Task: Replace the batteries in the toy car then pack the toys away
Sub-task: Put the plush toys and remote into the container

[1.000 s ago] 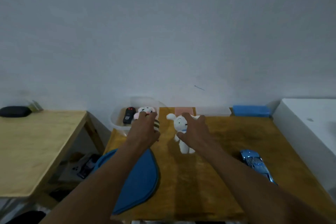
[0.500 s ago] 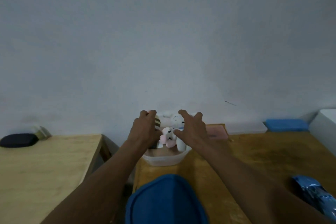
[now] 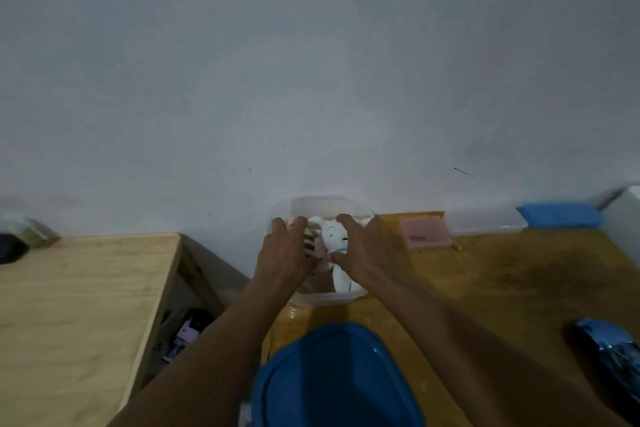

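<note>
Gripping a plush apiece, both hands hang over the clear tub (image 3: 329, 298) at the bench's (image 3: 502, 288) far-left corner. Left hand (image 3: 282, 253) looks curled round the striped toy (image 3: 309, 241); right hand (image 3: 363, 250) pinches the white bunny (image 3: 334, 236), feet towards the person. Blue lid (image 3: 336, 381) lies nearer, toy car (image 3: 613, 354) far right, closer to the right hand.

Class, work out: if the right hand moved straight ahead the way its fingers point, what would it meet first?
The white plush toy that the right hand grips; past it, probably the far wall of the clear tub.
</note>
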Action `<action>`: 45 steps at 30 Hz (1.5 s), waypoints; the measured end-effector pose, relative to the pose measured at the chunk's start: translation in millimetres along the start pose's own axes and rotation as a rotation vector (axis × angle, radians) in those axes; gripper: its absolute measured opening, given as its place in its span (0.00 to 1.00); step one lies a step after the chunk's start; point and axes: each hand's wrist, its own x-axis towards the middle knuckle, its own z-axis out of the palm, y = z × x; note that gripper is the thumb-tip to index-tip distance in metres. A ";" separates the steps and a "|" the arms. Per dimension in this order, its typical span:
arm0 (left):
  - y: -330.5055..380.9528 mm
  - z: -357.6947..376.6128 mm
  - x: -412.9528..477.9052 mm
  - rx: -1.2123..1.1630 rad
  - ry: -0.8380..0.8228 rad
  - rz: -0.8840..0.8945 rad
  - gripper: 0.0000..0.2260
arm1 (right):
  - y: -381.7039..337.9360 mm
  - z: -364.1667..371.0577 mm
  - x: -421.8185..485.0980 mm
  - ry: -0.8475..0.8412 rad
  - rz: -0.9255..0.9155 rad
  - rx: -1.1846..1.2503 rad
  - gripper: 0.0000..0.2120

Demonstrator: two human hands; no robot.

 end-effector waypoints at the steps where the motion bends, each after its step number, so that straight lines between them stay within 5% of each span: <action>1: -3.1 3.8 0.3 0.008 -0.017 -0.007 0.31 | 1.6 6.4 2.0 -0.021 0.016 0.017 0.31; 15: -14.3 31.8 13.4 0.028 -0.137 -0.051 0.36 | 21.7 44.7 21.2 -0.153 -0.011 -0.004 0.26; 25: -12.9 14.2 6.7 -0.024 -0.154 0.012 0.31 | 7.9 28.9 11.7 -0.130 0.051 -0.037 0.34; 34: -7.3 -19.6 -38.4 0.064 0.068 0.158 0.18 | 2.6 -8.1 -36.8 0.067 -0.157 -0.173 0.22; 45: 8.0 -4.2 -139.2 0.256 0.242 0.209 0.16 | 28.4 -19.5 -135.8 0.149 -0.347 -0.092 0.17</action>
